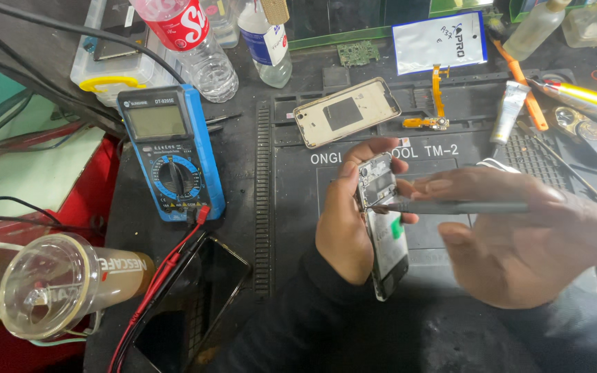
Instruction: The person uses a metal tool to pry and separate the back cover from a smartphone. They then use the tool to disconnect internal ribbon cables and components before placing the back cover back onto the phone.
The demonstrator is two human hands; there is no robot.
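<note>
My left hand (343, 228) grips an opened phone (385, 235) upright over the black work mat (291, 200), its bare insides and battery turned toward me. My right hand (519, 238) holds a thin grey screwdriver (464, 206) level, with its tip touching the phone's upper part near the circuit board. The phone's detached gold back cover (347, 112) lies on the mat just beyond my hands.
A blue multimeter (171, 153) with red and black leads sits at left, above a dark phone (191, 304). A lidded plastic cup (63, 283) lies at lower left. Bottles (202, 48) stand behind. A glue tube (508, 110), an orange flex cable (437, 103) and tools lie at right.
</note>
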